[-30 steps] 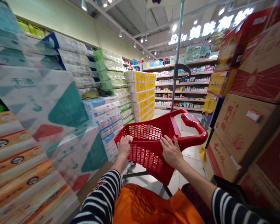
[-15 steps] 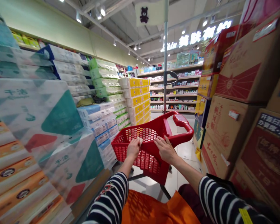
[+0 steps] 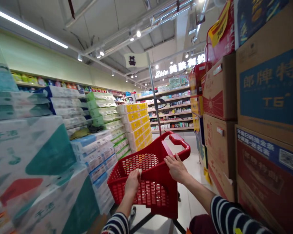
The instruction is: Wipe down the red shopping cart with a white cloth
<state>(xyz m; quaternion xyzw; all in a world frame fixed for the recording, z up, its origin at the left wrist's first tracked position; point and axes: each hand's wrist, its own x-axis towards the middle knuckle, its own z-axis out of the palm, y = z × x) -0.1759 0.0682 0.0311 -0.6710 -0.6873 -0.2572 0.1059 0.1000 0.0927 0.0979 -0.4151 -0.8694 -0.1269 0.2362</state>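
A red plastic shopping cart (image 3: pixel 158 195) with a perforated basket stands right in front of me, turned sideways. My left hand (image 3: pixel 133 182) is closed at the near rim of the basket. Its fingers pinch a small whitish wad (image 3: pixel 139 172), cloth or tissue, mostly hidden by the hand. Farther right, my right hand (image 3: pixel 176 168) grips the rim close to the cart's handle (image 3: pixel 185 148), fingers over the top and thumb raised. From the cart's far side rises a grey pole (image 3: pixel 154 94) bearing a pale flag (image 3: pixel 136 60) with a dark bear on it.
Stacked tissue packs (image 3: pixel 14 152) line the left side, with yellow-and-white packs (image 3: pixel 136 125) beyond. Piled cardboard boxes (image 3: pixel 219 139) wall in the right. Shelves of small goods (image 3: pixel 173 110) stand at the back under a lit sign. White tiled floor (image 3: pixel 194 169) runs between.
The view has tilted up and turned a little right, so the cart, flag and shelves appear lower and farther left. Both hands stay at the basket rim, the left still pinching the whitish wad.
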